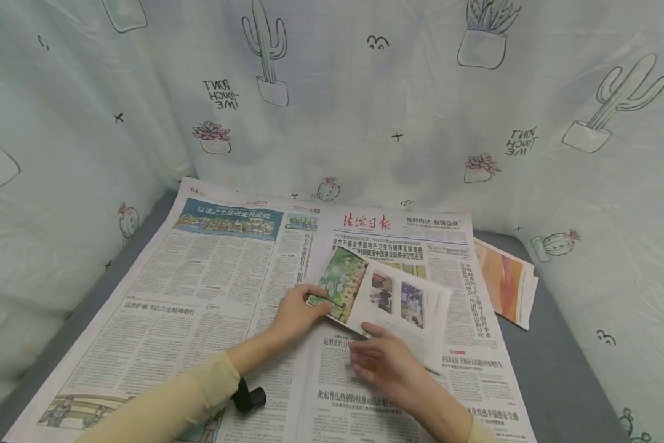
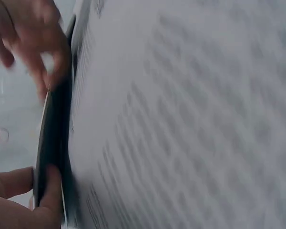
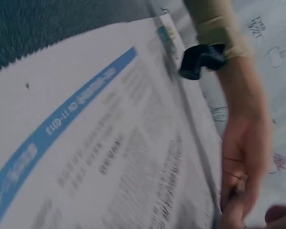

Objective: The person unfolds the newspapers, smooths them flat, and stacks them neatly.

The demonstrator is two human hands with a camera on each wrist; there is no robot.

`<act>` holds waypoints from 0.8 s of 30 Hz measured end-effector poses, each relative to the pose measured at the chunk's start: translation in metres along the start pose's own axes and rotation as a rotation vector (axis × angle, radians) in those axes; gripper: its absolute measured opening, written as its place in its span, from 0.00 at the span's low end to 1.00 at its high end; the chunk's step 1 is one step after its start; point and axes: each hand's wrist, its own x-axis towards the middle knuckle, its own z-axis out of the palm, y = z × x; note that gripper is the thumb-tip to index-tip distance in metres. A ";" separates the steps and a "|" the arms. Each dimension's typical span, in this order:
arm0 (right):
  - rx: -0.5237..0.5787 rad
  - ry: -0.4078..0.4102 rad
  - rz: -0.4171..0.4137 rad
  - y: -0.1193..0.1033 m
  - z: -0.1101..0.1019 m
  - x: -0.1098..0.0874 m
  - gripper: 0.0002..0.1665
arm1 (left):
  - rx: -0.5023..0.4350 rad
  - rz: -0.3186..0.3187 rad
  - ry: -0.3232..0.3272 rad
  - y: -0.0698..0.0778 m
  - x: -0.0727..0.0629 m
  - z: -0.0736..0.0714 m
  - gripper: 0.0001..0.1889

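A booklet (image 1: 400,307) with a green picture strip on its left and two photos on the pale page lies tilted over a spread newspaper (image 1: 243,283). My left hand (image 1: 298,311) pinches the booklet's left edge near the green strip, thumb on top. My right hand (image 1: 389,363) is at the lower edge, its thumb side over the edge and the other fingers curled beneath. In the left wrist view, the right hand (image 2: 31,43) is blurred, with thumb and finger meeting at the booklet edge. The right wrist view shows the left hand (image 3: 245,148) at right.
An orange-and-white booklet (image 1: 509,283) sticks out from under the newspaper's right side. The newspaper covers much of a dark grey table surface (image 1: 559,375). A curtain with cactus drawings (image 1: 343,123) hangs around it. A black wrist mount (image 1: 248,397) is by the left sleeve.
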 end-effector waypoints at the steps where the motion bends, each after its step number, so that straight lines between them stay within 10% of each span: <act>1: -0.011 -0.020 0.019 -0.003 -0.003 -0.003 0.41 | -0.007 -0.009 0.008 -0.002 0.002 -0.002 0.12; 11: -0.036 -0.046 -0.013 -0.039 -0.062 -0.008 0.17 | 0.169 0.015 -0.105 -0.011 0.015 -0.030 0.15; 18: -0.331 0.237 -0.239 -0.054 -0.097 -0.003 0.21 | 0.237 0.102 -0.389 -0.006 0.031 -0.059 0.14; 24: -0.453 0.187 -0.161 -0.054 -0.111 -0.004 0.31 | 0.290 0.180 -0.582 -0.004 0.045 -0.075 0.14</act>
